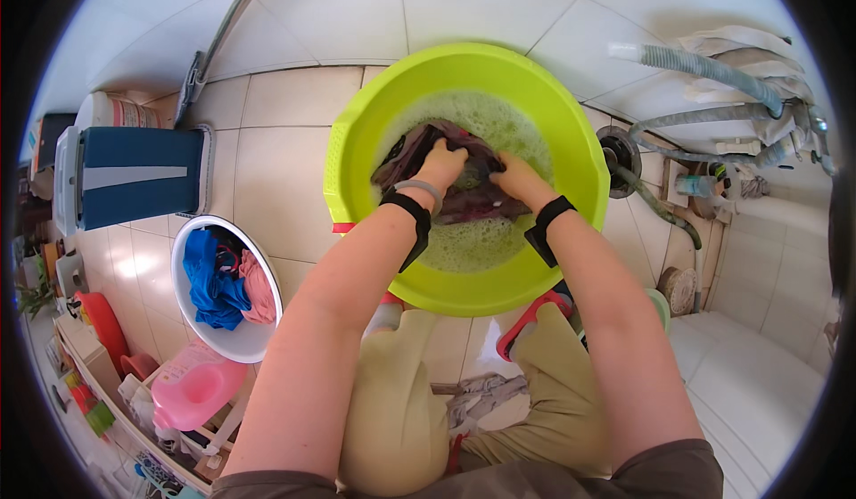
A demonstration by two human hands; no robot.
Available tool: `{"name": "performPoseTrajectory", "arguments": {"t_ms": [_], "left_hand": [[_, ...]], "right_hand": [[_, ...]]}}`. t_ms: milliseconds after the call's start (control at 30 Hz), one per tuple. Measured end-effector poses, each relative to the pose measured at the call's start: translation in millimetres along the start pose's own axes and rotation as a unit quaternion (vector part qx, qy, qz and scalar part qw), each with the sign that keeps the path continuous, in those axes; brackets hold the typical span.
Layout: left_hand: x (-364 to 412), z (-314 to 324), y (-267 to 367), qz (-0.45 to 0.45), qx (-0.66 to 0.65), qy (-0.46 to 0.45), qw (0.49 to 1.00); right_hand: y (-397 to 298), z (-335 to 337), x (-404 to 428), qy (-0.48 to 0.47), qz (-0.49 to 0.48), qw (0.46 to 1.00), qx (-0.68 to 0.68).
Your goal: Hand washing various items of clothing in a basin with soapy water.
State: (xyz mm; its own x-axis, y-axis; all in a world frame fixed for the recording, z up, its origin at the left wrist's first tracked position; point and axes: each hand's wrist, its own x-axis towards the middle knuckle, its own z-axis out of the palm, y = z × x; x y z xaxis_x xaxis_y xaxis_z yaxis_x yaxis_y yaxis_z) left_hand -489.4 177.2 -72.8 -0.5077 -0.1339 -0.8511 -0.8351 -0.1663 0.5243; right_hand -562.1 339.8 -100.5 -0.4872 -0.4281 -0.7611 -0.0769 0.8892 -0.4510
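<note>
A large lime-green plastic basin (575,231) stands on the tiled floor before me, holding foamy water (468,248). Dark, patterned wet cloth (478,191) lies bunched in the suds. My left hand (443,166) grips a fold of this cloth near its middle, fingers curled into it. On the cloth's right edge, my right hand (520,179) pinches the fabric, with the fingertips partly hidden. Both wrists wear black straps, and a grey band circles the left wrist too.
To the left, a white enamel basin (224,342) holds blue and pink clothes (214,285). Behind it stands a blue bin (137,194). A pink plastic jug (197,385) is at lower left. Grey hoses (712,74) and a floor drain (618,151) lie right of the green basin.
</note>
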Motion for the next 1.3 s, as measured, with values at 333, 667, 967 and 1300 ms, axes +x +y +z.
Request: {"name": "performPoseTrajectory", "arguments": {"t_ms": [333,667,967,1300], "left_hand": [[20.9,11.1,-2.5,-0.045,-0.330,-0.083,0.939],[14.4,32.6,-0.8,0.012,-0.423,-0.012,0.906],[12.9,1.0,-9.7,0.001,-0.474,0.017,0.880],[23.5,2.4,-10.1,-0.013,-0.362,-0.025,0.932]], "right_hand": [[-15.3,29.5,-2.1,0.119,-0.176,0.954,0.213],[-46.7,14.2,-5.7,0.237,-0.112,0.927,0.268],[-76.3,51.4,-8.2,0.268,-0.133,0.939,0.169],[-16.6,42.6,27.0,0.320,-0.095,0.941,-0.063]]}}
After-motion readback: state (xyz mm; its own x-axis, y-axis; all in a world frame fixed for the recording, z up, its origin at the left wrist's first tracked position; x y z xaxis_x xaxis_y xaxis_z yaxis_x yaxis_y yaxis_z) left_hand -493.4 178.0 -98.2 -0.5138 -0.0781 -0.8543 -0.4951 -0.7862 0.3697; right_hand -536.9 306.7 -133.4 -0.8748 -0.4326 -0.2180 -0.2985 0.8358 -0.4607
